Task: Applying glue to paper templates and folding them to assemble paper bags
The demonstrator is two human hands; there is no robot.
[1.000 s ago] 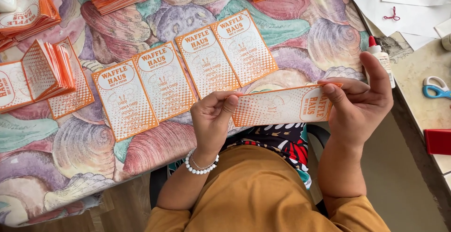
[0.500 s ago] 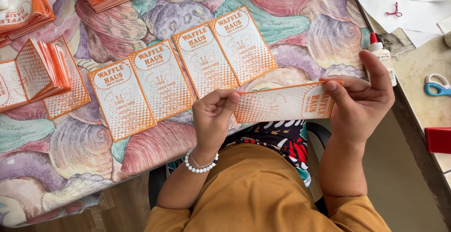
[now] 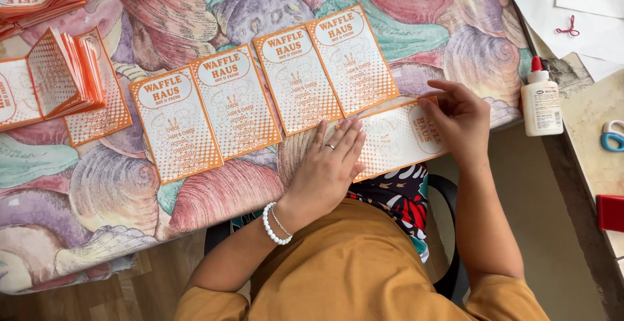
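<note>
An orange-and-white printed leaflet (image 3: pixel 396 137) is lying flat at the near edge of the table, on the seashell-patterned tablecloth (image 3: pixel 117 191), with its long axis running left to right and tilting slightly up toward the right. The left hand (image 3: pixel 328 168) is pressing down on the leaflet's left end, palm flat and fingers stretched out together rather than curled around anything. The right hand (image 3: pixel 458 116) is resting its fingertips on the right end, fingers slightly spread, pinning the paper without pinching it. The leaflet is thus spanning the gap between both hands, neither being clearly nearer its middle. Just beyond it, two joined pairs of matching leaflets (image 3: pixel 260 93) are lying face up, upright and angled across the leaflet's axis. A white glue bottle (image 3: pixel 541 100) with a red cap is standing to the right, near the right hand; blue-handled scissors (image 3: pixel 612 137) are lying farther right.
</note>
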